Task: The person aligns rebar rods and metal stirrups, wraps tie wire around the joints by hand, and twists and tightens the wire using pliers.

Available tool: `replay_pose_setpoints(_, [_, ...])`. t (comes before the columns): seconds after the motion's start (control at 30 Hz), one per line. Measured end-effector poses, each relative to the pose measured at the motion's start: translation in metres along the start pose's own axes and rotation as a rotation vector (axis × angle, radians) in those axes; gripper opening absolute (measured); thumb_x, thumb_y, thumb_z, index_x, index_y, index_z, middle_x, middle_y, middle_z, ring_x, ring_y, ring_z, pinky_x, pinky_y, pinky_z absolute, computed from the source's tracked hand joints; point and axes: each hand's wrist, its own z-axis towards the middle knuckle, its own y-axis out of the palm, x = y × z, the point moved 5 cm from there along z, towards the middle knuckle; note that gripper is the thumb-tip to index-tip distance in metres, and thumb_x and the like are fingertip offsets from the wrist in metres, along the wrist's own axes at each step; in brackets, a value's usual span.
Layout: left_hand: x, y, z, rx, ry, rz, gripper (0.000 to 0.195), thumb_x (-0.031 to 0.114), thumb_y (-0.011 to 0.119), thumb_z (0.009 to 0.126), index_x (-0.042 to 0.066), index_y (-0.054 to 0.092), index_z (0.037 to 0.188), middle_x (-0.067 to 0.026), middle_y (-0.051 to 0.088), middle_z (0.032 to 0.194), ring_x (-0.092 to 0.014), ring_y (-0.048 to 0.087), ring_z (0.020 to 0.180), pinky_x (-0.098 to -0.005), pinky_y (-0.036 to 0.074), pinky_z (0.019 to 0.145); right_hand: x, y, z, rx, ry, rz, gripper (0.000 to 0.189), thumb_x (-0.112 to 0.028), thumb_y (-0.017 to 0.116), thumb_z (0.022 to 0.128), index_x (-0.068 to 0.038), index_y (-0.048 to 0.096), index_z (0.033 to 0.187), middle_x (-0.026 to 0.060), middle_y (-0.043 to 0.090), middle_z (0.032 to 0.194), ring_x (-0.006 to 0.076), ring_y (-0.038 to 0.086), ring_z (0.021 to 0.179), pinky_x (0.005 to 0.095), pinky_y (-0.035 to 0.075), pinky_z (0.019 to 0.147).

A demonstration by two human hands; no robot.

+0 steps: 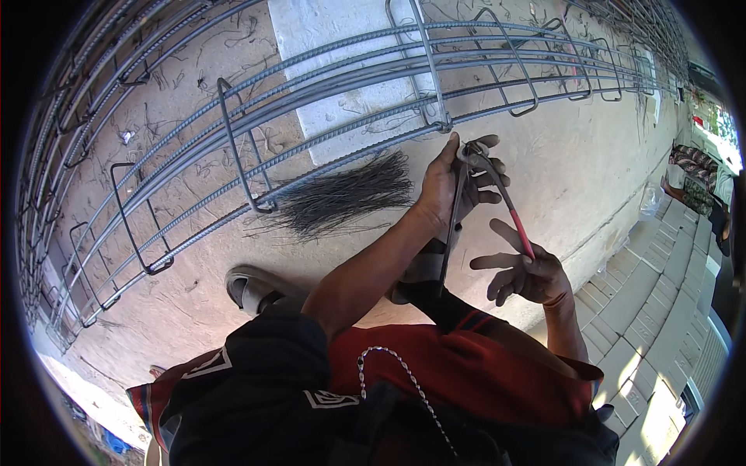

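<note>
A pair of long-handled end-cutting pincers [506, 187] is spread wide between my two hands. My left hand [446, 183] holds it near the jaws, beside the lower edge of a rebar cage, with several fingers apart behind the head. The thumb of my right hand [530, 272] rests on the end of the red handle, its other fingers spread. The second, dark handle runs down past my left wrist. A bundle of thin black tie wire [349, 195] lies on the concrete floor left of my left hand, partly below the cage [344, 125] of ribbed bars and bent stirrups.
More rebar cages [87, 87] curve along the far left, and others stand at the top right. Loose wire scraps litter the floor. Stacked pale blocks [635, 309] line the right side. My sandalled foot [253, 288] is below the wire. Patterned cloth [693, 166] lies at the far right.
</note>
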Motion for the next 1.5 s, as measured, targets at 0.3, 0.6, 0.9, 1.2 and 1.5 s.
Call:
replay_pose_setpoints(0.3, [0.005, -0.025, 0.008, 0.530, 0.129, 0.184, 0.061, 0.053, 0.031, 0.093, 0.004, 0.039, 0.129, -0.0147, 0.055, 0.106, -0.029, 0.054, 0.098, -0.0477, 0.043, 0.087, -0.017, -0.055, -0.009, 0.056, -0.018, -0.550, 0.058, -0.015, 0.055, 0.086, 0.004, 0.032, 0.136, 0.0224, 0.063, 0.101, 0.0184, 0.062, 0.062, 0.0217, 0.046, 0.047])
replay_pose_setpoints(0.6, [-0.004, -0.016, -0.018, 0.501, 0.059, 0.856, 0.054, 0.041, 0.045, 0.092, 0.001, 0.042, 0.130, -0.0172, 0.054, 0.119, -0.028, 0.054, 0.108, -0.0410, 0.045, 0.085, -0.061, -0.112, 0.041, 0.270, 0.023, -0.772, 0.058, -0.017, 0.053, 0.084, -0.005, 0.035, 0.137, 0.0123, 0.063, 0.104, 0.0111, 0.058, 0.071, 0.0196, 0.044, 0.052])
replay_pose_setpoints(0.9, [0.053, 0.035, -0.188, 0.074, -0.803, 2.239, 0.033, 0.035, 0.052, 0.087, 0.007, 0.060, 0.105, -0.0180, 0.061, 0.094, -0.033, 0.061, 0.090, -0.0435, 0.049, 0.075, -0.060, -0.059, 0.082, 0.305, -1.000, -1.859, 0.031, -0.004, 0.067, 0.074, -0.002, 0.060, 0.104, 0.0113, 0.057, 0.106, 0.0297, 0.055, 0.097, 0.0391, 0.047, 0.081])
replay_pose_setpoints(1.2, [0.130, 0.117, -0.316, 1.079, -0.628, 2.328, 0.035, 0.023, 0.066, 0.080, 0.005, 0.060, 0.109, -0.0137, 0.060, 0.103, -0.030, 0.059, 0.094, -0.0389, 0.048, 0.081, 0.038, 0.019, 0.194, -0.323, -1.058, -1.823, 0.026, -0.009, 0.072, 0.067, -0.008, 0.063, 0.091, 0.0059, 0.056, 0.092, 0.0251, 0.054, 0.083, 0.0369, 0.046, 0.072])
replay_pose_setpoints(1.5, [0.168, 0.106, -0.246, 0.949, 0.509, 2.801, 0.048, 0.027, 0.075, 0.072, 0.008, 0.058, 0.113, -0.0112, 0.059, 0.107, -0.027, 0.054, 0.103, -0.0399, 0.042, 0.089, 0.052, 0.026, 0.202, -0.220, -1.052, -2.016, 0.009, -0.014, 0.063, 0.077, -0.008, 0.056, 0.076, 0.0049, 0.050, 0.084, 0.0247, 0.054, 0.083, 0.0389, 0.046, 0.066])
